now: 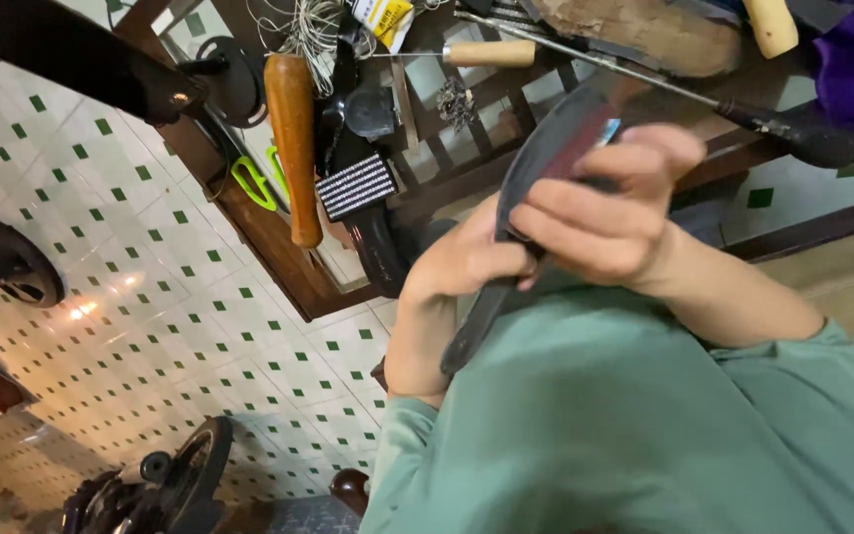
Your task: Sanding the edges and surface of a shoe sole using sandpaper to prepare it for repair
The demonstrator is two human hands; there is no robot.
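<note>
Both my hands hold a long, curved dark grey shoe sole (546, 158) with a reddish inner face, just above my lap in the green shirt. My left hand (462, 262) grips its lower part from the left side. Over the sole's middle, my right hand (610, 213) is wrapped with the fingers curled across it and the thumb near the top. The lower end of the sole (467, 336) pokes out below my left hand.
A slatted wooden workbench (279, 247) ahead carries a brown wooden handle (294, 148), a pale-handled awl (491, 52), a long metal rod with black grip (793, 133), green-handled scissors (249, 183), a striped brush (356, 186) and tangled thread (313, 25). On the white, green-dotted tiled floor (150, 297) stand black wheels (12, 262).
</note>
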